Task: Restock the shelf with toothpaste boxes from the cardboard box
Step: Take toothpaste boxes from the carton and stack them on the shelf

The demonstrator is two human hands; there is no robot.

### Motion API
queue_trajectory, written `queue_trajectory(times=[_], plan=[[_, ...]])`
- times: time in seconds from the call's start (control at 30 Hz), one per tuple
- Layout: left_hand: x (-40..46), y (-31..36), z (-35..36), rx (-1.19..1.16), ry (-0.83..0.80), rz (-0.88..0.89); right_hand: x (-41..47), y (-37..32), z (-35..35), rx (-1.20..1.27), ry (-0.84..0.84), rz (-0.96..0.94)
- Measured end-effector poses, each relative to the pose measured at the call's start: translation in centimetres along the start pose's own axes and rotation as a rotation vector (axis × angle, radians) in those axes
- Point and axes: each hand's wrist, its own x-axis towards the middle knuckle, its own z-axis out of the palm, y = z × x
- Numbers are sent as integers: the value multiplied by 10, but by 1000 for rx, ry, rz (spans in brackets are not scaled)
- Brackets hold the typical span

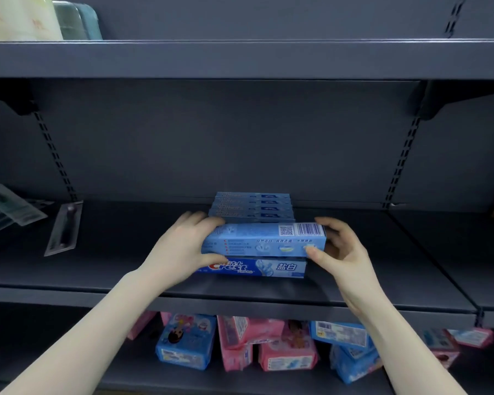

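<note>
Item: toothpaste box [264, 241], long axis left to right, parallel to the shelf [268, 292] front edge. Your left hand [183, 248] grasps its left end; your right hand [335, 246] pinches its right end. It sits atop a Crest box [265, 267], overhanging rightward, just in front of the rear stack [251, 206]. Squaring it likely means sliding left.

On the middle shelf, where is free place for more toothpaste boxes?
Bare shelf lies right of the stack, up to the divider, and left, between the left hand and the flat pack. Centre is crowded.
</note>
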Motion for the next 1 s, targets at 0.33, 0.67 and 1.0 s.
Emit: queue_trajectory(times=[0.33, 0.67, 1.0], plan=[[-1, 7, 2, -180, 293, 13, 6, 5, -3, 139, -83, 99], [3, 6, 2, -719, 72, -259, 16, -5, -6, 64, -22, 85], [6, -17, 5, -761, -116, -168, 28, 5, -6, -188, -1, 24]])
